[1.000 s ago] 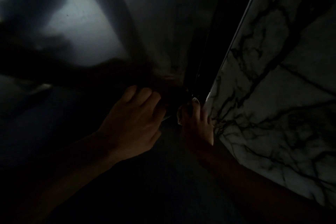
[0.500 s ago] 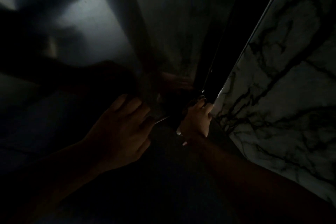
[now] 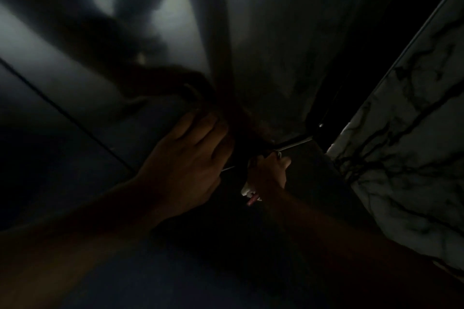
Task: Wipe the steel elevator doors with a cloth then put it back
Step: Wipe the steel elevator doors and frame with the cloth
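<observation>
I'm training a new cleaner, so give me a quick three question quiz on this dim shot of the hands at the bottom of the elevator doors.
1. True or false: the left hand rests with fingers spread against the steel door.
2. Which hand grips the pale cloth? A) left B) right C) neither
3. Fill in: the wall on the right is white ______ with dark veins.

Key: 1 true. 2 B, the right hand is curled round it, low by the door's bottom edge. 3 marble.
</observation>
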